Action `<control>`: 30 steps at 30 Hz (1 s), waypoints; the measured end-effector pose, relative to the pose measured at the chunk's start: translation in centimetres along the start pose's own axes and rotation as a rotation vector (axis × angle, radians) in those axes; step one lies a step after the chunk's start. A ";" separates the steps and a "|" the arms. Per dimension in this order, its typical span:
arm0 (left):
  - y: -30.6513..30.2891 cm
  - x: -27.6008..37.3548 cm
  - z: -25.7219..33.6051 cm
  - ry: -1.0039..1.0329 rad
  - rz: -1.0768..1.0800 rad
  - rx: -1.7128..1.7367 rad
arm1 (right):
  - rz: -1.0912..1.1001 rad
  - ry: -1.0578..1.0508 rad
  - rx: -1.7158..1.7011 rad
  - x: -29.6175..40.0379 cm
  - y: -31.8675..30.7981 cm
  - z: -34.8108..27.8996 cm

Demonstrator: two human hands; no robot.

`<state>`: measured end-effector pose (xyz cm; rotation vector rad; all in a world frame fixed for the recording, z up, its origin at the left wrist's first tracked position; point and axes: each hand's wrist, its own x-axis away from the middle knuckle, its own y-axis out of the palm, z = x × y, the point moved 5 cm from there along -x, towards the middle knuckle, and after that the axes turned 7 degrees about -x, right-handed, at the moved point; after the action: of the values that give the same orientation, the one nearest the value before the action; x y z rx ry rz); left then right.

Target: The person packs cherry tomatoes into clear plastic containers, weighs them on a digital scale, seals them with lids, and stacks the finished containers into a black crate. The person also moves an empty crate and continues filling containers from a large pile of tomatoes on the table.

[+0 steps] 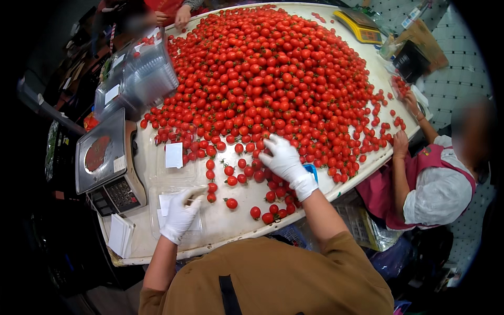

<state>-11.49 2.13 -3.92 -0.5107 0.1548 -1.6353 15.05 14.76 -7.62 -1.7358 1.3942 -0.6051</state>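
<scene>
My left hand (181, 214), in a white glove, lies over the near half of an unfolded clear plastic clamshell container (155, 210). Its fingers curl near the container's right rim; whether they grip it is hidden. White paper slips show under the plastic beside this hand. The container's far half (151, 167) has another white slip (174, 155) on it and tomatoes around its far side. My right hand (284, 159), also in a white glove, reaches with fingers apart to the near edge of a large heap of cherry tomatoes (260, 78). Several loose tomatoes (231, 203) lie between my hands.
A digital scale (104, 157) and a stack of white slips (121, 235) stand left on the white table (220, 232). Stacked clear containers (149, 75) rise behind the scale. A yellow scale (360, 25) sits far right. Co-workers' hands (401, 143) work at the right and far left edges.
</scene>
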 end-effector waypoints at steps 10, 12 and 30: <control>7.3 -2.1 -4.2 -0.566 -0.140 0.784 | 0.184 0.117 0.109 -4.5 2.1 0.0; 7.4 -2.5 -4.4 -0.601 -0.144 0.826 | -0.006 0.015 0.021 -2.2 3.5 -2.6; 8.3 -4.5 -2.9 -0.624 -0.199 1.055 | 0.437 0.041 -0.019 -3.7 0.7 2.1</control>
<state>-4.91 4.74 -10.83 -0.1802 -1.1899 -1.4291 15.26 18.85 -8.93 -1.3739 1.7435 -0.3871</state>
